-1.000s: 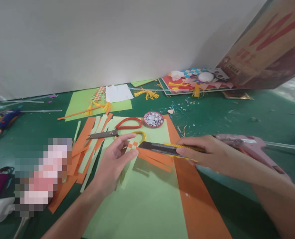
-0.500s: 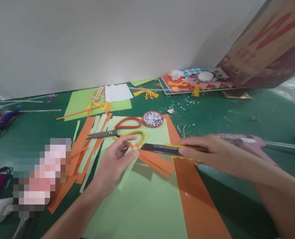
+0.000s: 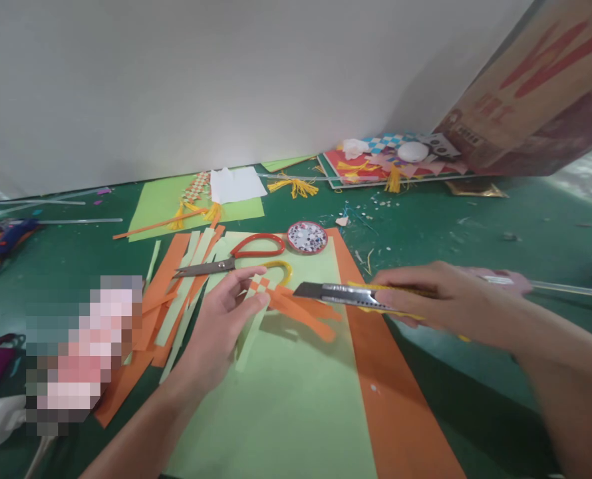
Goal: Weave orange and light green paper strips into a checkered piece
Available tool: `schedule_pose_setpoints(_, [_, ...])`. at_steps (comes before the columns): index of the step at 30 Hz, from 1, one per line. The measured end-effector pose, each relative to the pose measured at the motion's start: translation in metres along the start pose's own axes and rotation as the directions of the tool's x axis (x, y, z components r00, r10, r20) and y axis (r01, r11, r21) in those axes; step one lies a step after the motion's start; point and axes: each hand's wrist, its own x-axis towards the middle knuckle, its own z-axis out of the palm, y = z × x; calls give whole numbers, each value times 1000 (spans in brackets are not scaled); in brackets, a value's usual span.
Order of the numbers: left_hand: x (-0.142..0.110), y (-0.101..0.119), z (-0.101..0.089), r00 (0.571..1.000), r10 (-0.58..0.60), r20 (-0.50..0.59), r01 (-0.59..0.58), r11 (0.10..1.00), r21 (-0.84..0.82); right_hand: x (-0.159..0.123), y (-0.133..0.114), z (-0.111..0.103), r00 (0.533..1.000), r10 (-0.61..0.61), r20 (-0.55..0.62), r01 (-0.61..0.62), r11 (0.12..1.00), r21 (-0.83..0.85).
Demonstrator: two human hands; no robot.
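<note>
My left hand (image 3: 226, 319) pinches a small piece of woven paper strips (image 3: 262, 285), orange and pale green in a checker pattern. Loose orange strip ends (image 3: 308, 318) fan out from it to the right, and a green end hangs down. My right hand (image 3: 426, 296) is wrapped round a yellow and black utility knife (image 3: 346, 295). Its blade tip points left, just over the orange strips; whether it touches them I cannot tell. Both hands are above a pale green sheet (image 3: 286, 412). Scissors (image 3: 216, 267) with one red and one yellow handle lie behind my left hand.
Orange and green paper strips (image 3: 171, 313) lie left of the sheet. Orange paper (image 3: 400, 399) sticks out at its right. A round dish of googly eyes (image 3: 307, 237) stands behind. A pink glue gun (image 3: 505, 281) is beyond my right hand; a paper bag (image 3: 535, 100) stands at back right.
The knife has moved right, away from my left fingers, and its blade has turned to show its silver side. The woven piece has shifted slightly left and up, and its orange ends have spread apart.
</note>
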Motion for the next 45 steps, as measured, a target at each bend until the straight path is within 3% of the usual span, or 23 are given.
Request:
schedule_pose_setpoints(4, [0, 3, 1, 1000, 15, -22, -15, 1000, -18, 5, 0, 7, 986, 61, -156, -42, 992, 120])
schedule_pose_setpoints(8, [-1, 7, 3, 998, 58, 4, -58, 998, 0, 10, -5, 15, 962, -24, -272, 44, 997, 67])
schedule_pose_setpoints(14, [-7, 10, 5, 986, 111, 126, -117, 992, 41, 13, -10, 29, 984, -135, -118, 132, 991, -33])
schedule_pose_setpoints(16, [-9, 9, 5, 981, 113, 159, -124, 990, 61, 16, -9, 34, 978, -167, -126, 159, 985, -73])
schedule_pose_setpoints(18, [-11, 9, 6, 977, 113, 182, -134, 986, 104, 18, -8, 37, 948, -227, -224, 206, 972, -114])
schedule_pose_setpoints(21, [-13, 9, 8, 970, 102, 220, -141, 975, 169, 17, -11, 40, 845, -343, -411, 321, 939, -123])
schedule_pose_setpoints(23, [-14, 9, 10, 963, 86, 256, -138, 972, 191, 14, -19, 42, 804, -386, -452, 400, 914, -69])
schedule_pose_setpoints(27, [-13, 7, 16, 949, 89, 303, -160, 962, 221, 6, -38, 50, 883, -368, -290, 425, 891, 163])
schedule_pose_setpoints(32, [-13, 5, 20, 936, 84, 343, -182, 947, 264, 4, -43, 59, 932, -301, -203, 347, 903, 253])
schedule_pose_setpoints(35, [-14, 4, 20, 937, 89, 338, -189, 942, 277, 6, -38, 55, 935, -228, -271, 307, 903, 301])
schedule_pose_setpoints(40, [-14, 7, 18, 953, 114, 279, -196, 937, 290, 11, -26, 49, 877, -129, -463, 335, 855, 396])
schedule_pose_setpoints(45, [-13, 8, 16, 958, 139, 249, -206, 941, 267, 8, -29, 54, 919, -96, -383, 267, 865, 425])
